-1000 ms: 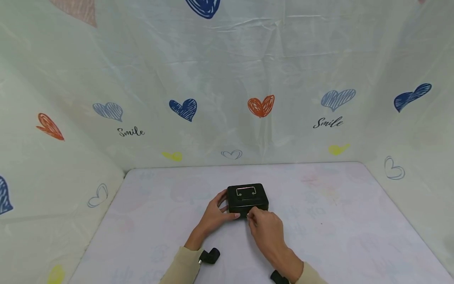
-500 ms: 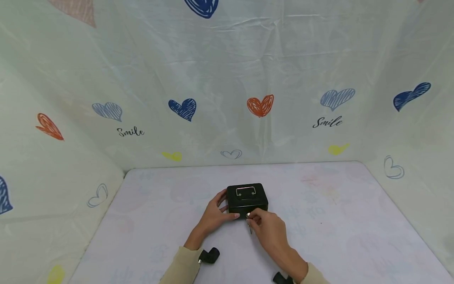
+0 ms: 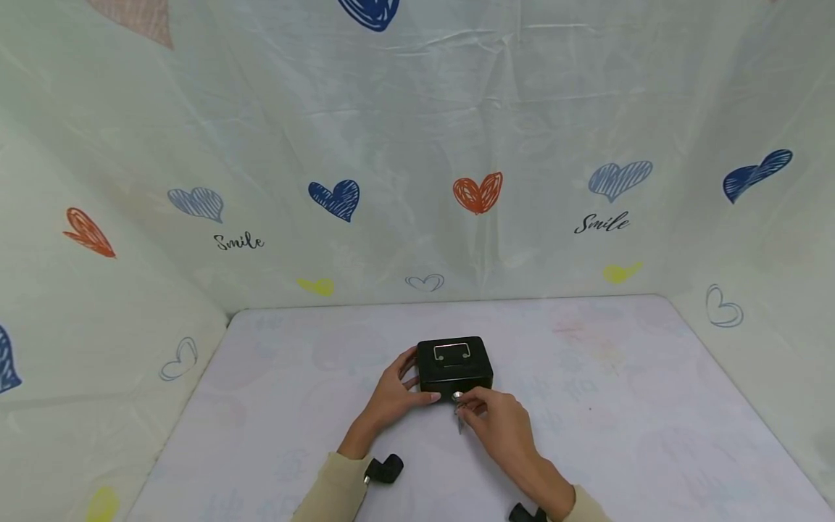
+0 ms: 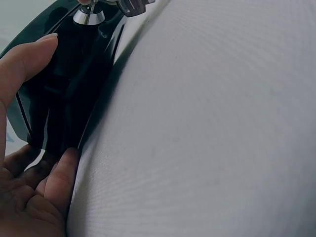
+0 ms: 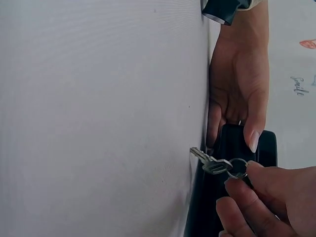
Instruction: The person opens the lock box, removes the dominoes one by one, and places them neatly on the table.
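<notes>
A small black cash box [image 3: 446, 373] with a silver folding handle [image 3: 453, 353] on its lid sits closed on the table. My left hand [image 3: 394, 395] holds it at the left front corner, thumb on the front face and fingers along the left side. Right at the round silver lock [image 4: 89, 17] on the front, my right hand [image 3: 501, 424] pinches a key by its head, which is mostly hidden behind the fingers. A second key [image 5: 213, 166] dangles from the key ring [image 5: 238, 160] beside the thumb.
The white table [image 3: 313, 449] reaches back to a pale curtain [image 3: 404, 145] printed with hearts and words. A black wrist camera [image 3: 385, 470] sits at the left sleeve, another [image 3: 525, 513] at the right one.
My right hand has shifted slightly right and toward me, its fingers spreading a little, so the lock and dangling key now show. My left hand and the cash box stay put.
</notes>
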Demonstrator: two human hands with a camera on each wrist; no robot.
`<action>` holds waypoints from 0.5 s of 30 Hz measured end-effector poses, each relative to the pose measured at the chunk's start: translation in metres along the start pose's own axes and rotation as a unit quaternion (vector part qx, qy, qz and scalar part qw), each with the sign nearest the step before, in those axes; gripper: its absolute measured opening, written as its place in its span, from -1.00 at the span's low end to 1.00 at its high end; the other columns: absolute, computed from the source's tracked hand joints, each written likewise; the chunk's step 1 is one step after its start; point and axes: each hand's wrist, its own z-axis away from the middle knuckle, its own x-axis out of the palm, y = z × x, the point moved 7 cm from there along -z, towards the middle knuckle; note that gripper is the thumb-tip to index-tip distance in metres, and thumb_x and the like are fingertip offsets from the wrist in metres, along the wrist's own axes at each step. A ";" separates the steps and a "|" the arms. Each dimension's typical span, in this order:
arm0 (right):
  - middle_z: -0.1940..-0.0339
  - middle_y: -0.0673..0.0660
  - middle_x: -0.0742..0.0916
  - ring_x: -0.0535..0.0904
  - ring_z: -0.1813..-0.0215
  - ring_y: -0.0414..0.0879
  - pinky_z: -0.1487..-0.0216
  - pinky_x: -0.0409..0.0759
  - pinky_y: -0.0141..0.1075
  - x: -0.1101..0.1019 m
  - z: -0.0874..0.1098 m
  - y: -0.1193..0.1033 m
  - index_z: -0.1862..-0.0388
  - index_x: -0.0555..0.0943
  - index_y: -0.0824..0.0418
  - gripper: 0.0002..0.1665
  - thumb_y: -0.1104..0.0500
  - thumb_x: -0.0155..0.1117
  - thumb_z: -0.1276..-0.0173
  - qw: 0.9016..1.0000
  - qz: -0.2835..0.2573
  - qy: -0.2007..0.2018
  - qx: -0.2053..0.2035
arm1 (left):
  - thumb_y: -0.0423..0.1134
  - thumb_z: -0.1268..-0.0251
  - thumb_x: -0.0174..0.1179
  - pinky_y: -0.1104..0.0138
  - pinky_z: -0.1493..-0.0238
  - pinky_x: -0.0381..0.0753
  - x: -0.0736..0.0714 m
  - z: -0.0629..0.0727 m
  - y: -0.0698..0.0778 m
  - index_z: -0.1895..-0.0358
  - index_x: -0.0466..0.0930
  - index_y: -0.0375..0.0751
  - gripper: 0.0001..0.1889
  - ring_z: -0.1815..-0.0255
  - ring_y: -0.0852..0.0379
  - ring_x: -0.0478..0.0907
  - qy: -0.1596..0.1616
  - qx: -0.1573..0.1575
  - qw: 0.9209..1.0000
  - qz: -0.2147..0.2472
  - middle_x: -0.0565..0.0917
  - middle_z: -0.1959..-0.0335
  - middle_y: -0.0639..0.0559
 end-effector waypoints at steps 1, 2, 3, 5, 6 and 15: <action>0.47 -0.15 0.78 0.68 0.39 -0.30 0.43 0.55 -0.44 0.000 0.000 0.000 0.29 0.81 0.06 -0.81 0.29 0.65 -0.17 1.000 -0.001 -0.001 0.000 | -0.43 -0.06 0.61 0.07 -0.47 0.54 0.000 0.000 0.000 -0.63 0.16 -0.40 0.07 -0.63 -0.30 0.24 -0.001 -0.001 1.000 -0.002 0.30 -0.61 -0.35; 0.47 -0.15 0.79 0.69 0.39 -0.30 0.42 0.56 -0.44 0.000 0.000 0.001 0.30 0.81 0.06 -0.81 0.29 0.65 -0.17 1.000 -0.003 -0.002 0.001 | -0.42 -0.06 0.61 0.08 -0.47 0.54 0.000 0.000 0.000 -0.64 0.15 -0.40 0.07 -0.64 -0.30 0.24 -0.002 -0.002 1.000 -0.005 0.29 -0.61 -0.35; 0.47 -0.15 0.79 0.69 0.39 -0.29 0.41 0.57 -0.43 0.000 0.001 0.001 0.31 0.81 0.05 -0.81 0.29 0.65 -0.16 1.000 -0.004 -0.003 0.002 | -0.42 -0.05 0.62 0.08 -0.47 0.54 0.000 0.001 0.000 -0.64 0.14 -0.41 0.08 -0.64 -0.31 0.23 -0.004 0.000 1.000 -0.008 0.29 -0.61 -0.36; 0.47 -0.15 0.80 0.72 0.38 -0.27 0.40 0.60 -0.42 0.000 0.001 0.003 0.32 0.80 0.04 -0.80 0.29 0.66 -0.15 1.000 -0.009 -0.003 0.005 | -0.41 -0.05 0.62 0.09 -0.47 0.53 0.001 0.001 0.001 -0.64 0.14 -0.39 0.08 -0.64 -0.30 0.23 -0.007 -0.003 1.000 -0.011 0.28 -0.62 -0.35; 0.47 -0.15 0.81 0.73 0.38 -0.26 0.39 0.60 -0.41 0.000 0.001 0.003 0.33 0.80 0.04 -0.80 0.29 0.66 -0.15 1.000 -0.013 -0.004 0.007 | -0.41 -0.05 0.62 0.10 -0.47 0.53 0.001 0.001 0.001 -0.64 0.14 -0.39 0.09 -0.65 -0.29 0.22 -0.008 -0.004 1.000 -0.013 0.28 -0.62 -0.34; 0.48 -0.12 0.81 0.73 0.37 -0.25 0.36 0.63 -0.40 0.003 0.000 0.008 0.35 0.78 0.06 -0.81 0.33 0.62 -0.20 0.998 -0.058 -0.027 0.028 | -0.41 -0.03 0.62 0.13 -0.48 0.51 0.002 0.000 0.000 -0.65 0.13 -0.37 0.10 -0.66 -0.29 0.20 -0.009 0.000 1.000 -0.020 0.26 -0.63 -0.34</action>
